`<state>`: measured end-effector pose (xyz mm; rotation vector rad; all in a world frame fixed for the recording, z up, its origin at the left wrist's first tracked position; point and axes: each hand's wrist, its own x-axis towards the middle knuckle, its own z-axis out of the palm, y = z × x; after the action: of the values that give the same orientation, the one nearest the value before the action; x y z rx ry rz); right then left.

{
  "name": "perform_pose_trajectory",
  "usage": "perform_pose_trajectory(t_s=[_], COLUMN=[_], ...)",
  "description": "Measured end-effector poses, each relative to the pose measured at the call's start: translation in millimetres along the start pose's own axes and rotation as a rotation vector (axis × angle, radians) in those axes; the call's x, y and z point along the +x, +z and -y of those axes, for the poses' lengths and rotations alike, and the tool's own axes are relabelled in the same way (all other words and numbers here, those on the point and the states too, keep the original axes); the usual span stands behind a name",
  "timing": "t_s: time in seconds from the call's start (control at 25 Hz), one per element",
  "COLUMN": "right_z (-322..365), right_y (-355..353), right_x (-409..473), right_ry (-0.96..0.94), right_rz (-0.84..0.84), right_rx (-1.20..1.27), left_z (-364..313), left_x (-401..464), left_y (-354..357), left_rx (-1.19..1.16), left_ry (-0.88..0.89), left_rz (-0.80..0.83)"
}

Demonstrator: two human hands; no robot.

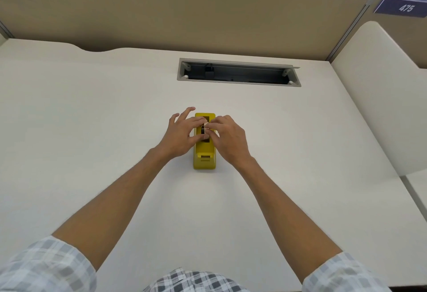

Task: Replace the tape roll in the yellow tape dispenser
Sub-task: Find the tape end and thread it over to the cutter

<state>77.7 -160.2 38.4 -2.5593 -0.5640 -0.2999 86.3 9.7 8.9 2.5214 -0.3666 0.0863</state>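
Observation:
The yellow tape dispenser [205,156] stands in the middle of the pale desk [92,118], its cutter end toward me. A dark tape roll [203,129] sits upright in the dispenser's slot. My left hand [181,133] pinches the roll from the left with thumb and forefinger, the other fingers spread. From the right, my right hand [227,138] closes its thumb and fingertips on the same roll. Most of the roll is hidden by my fingers.
An open grey cable tray [239,72] is sunk into the desk behind the dispenser. A tan partition [184,14] runs along the back. A cream side panel [381,97] borders the desk on the right.

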Motion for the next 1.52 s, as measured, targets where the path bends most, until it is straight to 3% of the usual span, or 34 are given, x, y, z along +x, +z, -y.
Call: perform_pose_trajectory(t_s=[0.48,0.8,1.12,1.52], right_z=[2.7,5.6,5.1,8.4], right_y=[-0.7,-2.1,-0.7,-0.2], right_x=[9.8,3.7,2.6,-15.6], right_ry=[-0.020,0.003,-0.009,0.008], right_rz=[0.067,-0.020,0.071,0.055], right_rx=[-0.170,-0.122,-0.187,-0.150], left_z=[-1.3,-2.1,-1.3,-3.9], left_x=[0.8,-0.1,-0.4,-1.3], left_y=[1.1,0.2,1.4,-0.1], left_rx=[0.027,0.029,0.052,0.035], left_ry=[0.003,-0.004,-0.017,-0.017], left_rz=[0.018,0.021,0.035,0.060])
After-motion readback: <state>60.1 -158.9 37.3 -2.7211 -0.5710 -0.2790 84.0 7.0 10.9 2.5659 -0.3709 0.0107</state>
